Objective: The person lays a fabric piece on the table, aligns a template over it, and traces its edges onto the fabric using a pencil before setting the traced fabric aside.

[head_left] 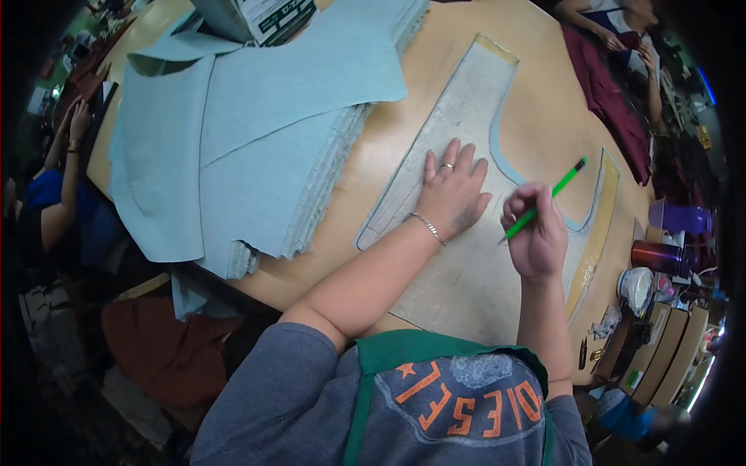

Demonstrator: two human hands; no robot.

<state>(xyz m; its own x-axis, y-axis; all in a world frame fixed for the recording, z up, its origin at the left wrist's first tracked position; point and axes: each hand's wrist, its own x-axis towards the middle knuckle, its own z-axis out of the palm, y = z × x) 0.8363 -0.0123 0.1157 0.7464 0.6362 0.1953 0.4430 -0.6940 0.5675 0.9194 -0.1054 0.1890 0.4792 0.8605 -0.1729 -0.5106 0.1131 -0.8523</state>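
My left hand (pixel 454 186) lies flat on a grey pattern template (pixel 439 264), its fingers spread, with a ring on one finger and a bracelet at the wrist. Held in my right hand (pixel 538 233) is a green pencil (pixel 569 177), its tip pointing down and left just above the template. Tape runs along the template's top end and right side. Light blue fabric (pixel 499 147) shows along the template's curved edge. To the left, a thick stack of light blue fabric pieces (pixel 272 132) covers part of the table.
A box (pixel 272 17) sits on the fabric stack. Maroon fabric (pixel 610 101) lies at the table's right edge, near another person (pixel 614 27). A second person's arms (pixel 68 155) are at far left. A dark red cup (pixel 657 256) and cardboard pieces (pixel 660 349) stand at right.
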